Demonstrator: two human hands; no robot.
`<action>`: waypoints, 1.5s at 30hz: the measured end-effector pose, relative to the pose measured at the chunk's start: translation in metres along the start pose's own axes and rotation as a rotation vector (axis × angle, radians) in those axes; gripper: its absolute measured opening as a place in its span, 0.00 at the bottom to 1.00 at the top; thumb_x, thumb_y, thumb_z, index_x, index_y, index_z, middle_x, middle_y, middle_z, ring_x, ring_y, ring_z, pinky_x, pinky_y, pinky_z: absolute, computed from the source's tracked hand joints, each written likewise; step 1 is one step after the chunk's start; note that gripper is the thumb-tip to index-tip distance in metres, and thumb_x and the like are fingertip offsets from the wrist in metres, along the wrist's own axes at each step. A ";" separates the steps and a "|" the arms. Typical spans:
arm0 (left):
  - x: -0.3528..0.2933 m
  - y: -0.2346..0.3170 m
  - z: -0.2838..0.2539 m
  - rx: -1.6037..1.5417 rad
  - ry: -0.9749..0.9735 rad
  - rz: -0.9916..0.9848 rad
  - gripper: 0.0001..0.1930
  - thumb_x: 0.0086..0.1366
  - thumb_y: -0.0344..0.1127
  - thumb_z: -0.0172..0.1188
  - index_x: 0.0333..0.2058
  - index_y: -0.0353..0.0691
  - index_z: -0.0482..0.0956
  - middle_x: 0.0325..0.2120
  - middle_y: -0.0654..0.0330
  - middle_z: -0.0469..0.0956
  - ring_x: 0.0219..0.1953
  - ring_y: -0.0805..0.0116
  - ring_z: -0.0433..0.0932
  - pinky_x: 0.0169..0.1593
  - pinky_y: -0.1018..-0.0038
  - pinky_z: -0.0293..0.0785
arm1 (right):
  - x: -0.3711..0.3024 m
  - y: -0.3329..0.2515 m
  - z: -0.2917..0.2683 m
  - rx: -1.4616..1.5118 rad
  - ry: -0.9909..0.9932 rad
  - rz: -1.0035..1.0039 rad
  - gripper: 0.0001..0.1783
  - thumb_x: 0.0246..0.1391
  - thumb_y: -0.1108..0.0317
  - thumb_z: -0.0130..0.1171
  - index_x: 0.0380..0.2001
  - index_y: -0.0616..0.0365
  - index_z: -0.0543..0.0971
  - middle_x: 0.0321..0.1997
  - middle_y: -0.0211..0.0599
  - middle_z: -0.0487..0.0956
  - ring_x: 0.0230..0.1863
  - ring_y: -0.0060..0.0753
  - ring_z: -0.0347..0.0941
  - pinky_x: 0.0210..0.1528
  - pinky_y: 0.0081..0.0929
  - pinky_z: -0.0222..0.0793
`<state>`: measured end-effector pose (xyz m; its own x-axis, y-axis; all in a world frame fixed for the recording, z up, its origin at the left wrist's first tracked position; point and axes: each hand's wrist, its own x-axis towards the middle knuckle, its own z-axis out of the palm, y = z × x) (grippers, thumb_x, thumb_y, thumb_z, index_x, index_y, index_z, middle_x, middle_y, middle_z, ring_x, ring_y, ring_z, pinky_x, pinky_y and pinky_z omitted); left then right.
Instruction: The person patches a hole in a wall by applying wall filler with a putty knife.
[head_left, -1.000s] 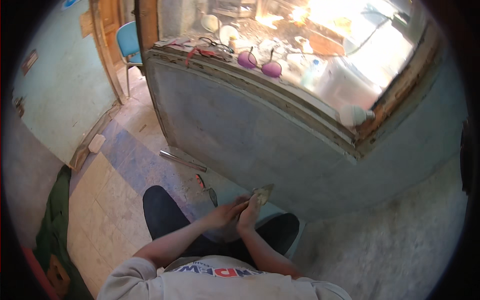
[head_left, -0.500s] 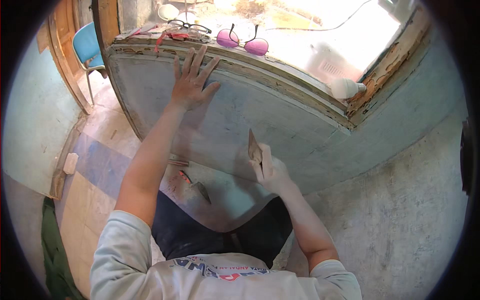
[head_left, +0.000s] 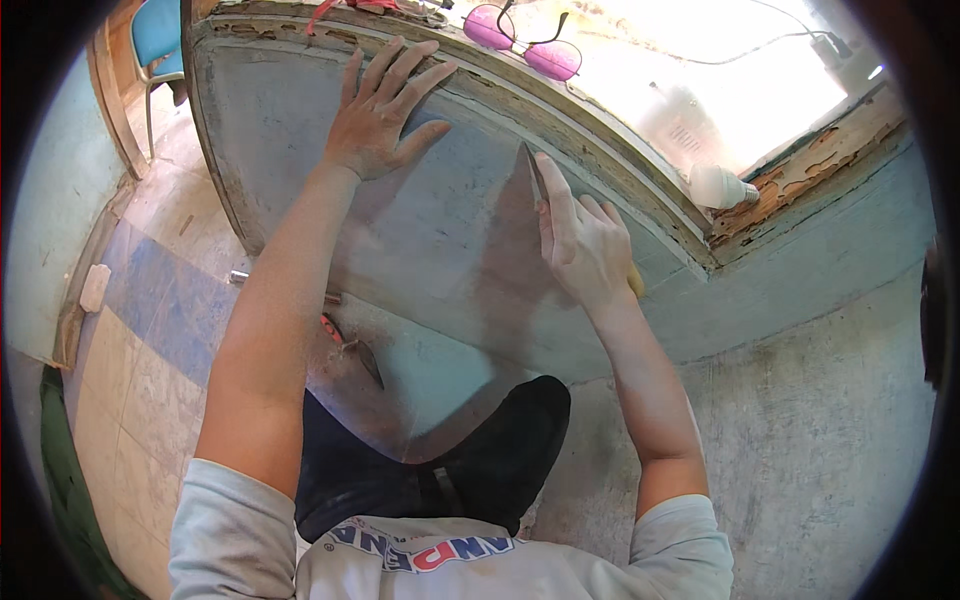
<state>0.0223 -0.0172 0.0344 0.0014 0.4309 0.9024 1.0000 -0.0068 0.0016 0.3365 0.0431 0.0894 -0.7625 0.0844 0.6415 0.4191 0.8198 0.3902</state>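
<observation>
My left hand [head_left: 375,125] lies with fingers spread on the grey wall panel [head_left: 440,230], its fingertips reaching the worn wooden window frame [head_left: 600,140]. Nothing is in it. Closed around a pointed trowel [head_left: 531,172] is my right hand [head_left: 585,235], with the index finger stretched along the blade. The blade's tip is up at the panel's top, just below the frame; whether it touches cannot be told. A pale yellow handle end shows behind the palm, and the rest of the handle is hidden. The trowel's shadow falls on the panel.
Pink-lensed sunglasses [head_left: 520,42] and a red cord [head_left: 350,8] lie on the sill. A white light bulb [head_left: 720,187] rests at its right corner. Below, another trowel [head_left: 362,360] lies by my knees. A blue chair [head_left: 158,40] stands at the far left.
My right hand has gone up the panel with the trowel, from its lower middle to just under the frame. My left hand stays spread on the panel. The view has shifted.
</observation>
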 end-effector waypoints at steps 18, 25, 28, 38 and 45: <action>-0.002 0.001 0.001 0.012 0.001 -0.007 0.37 0.71 0.62 0.59 0.75 0.71 0.58 0.77 0.71 0.55 0.80 0.57 0.47 0.81 0.45 0.34 | -0.012 -0.006 0.013 -0.046 -0.196 -0.152 0.34 0.58 0.70 0.58 0.70 0.46 0.74 0.23 0.30 0.83 0.26 0.33 0.81 0.34 0.31 0.74; -0.001 0.002 0.002 0.009 0.023 -0.006 0.36 0.71 0.62 0.59 0.75 0.70 0.59 0.77 0.70 0.55 0.79 0.56 0.48 0.80 0.45 0.36 | -0.038 -0.014 0.032 -0.034 -0.298 -0.204 0.36 0.56 0.69 0.57 0.70 0.42 0.74 0.23 0.31 0.83 0.28 0.32 0.81 0.35 0.29 0.75; -0.002 0.000 0.000 0.016 0.000 -0.009 0.36 0.71 0.63 0.58 0.75 0.70 0.60 0.77 0.70 0.56 0.79 0.55 0.49 0.80 0.44 0.36 | -0.023 -0.011 0.018 -0.036 -0.179 -0.083 0.36 0.55 0.69 0.57 0.69 0.43 0.76 0.24 0.31 0.83 0.29 0.33 0.81 0.38 0.31 0.76; 0.000 0.000 0.002 0.067 -0.025 -0.030 0.34 0.74 0.71 0.48 0.75 0.81 0.53 0.78 0.77 0.51 0.80 0.64 0.45 0.83 0.49 0.33 | -0.022 -0.015 0.018 -0.097 -0.187 -0.124 0.37 0.53 0.70 0.57 0.69 0.42 0.76 0.23 0.32 0.82 0.27 0.34 0.80 0.35 0.33 0.75; 0.000 0.006 -0.002 0.056 -0.045 -0.061 0.34 0.74 0.69 0.48 0.76 0.79 0.53 0.78 0.75 0.51 0.81 0.63 0.44 0.83 0.49 0.33 | -0.047 -0.012 0.037 -0.022 -0.176 -0.092 0.38 0.54 0.69 0.59 0.71 0.43 0.74 0.25 0.32 0.84 0.27 0.35 0.81 0.34 0.34 0.75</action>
<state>0.0282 -0.0186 0.0354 -0.0608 0.4692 0.8810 0.9970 0.0706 0.0313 0.3487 0.0503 0.0304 -0.8716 0.1091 0.4778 0.3530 0.8160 0.4577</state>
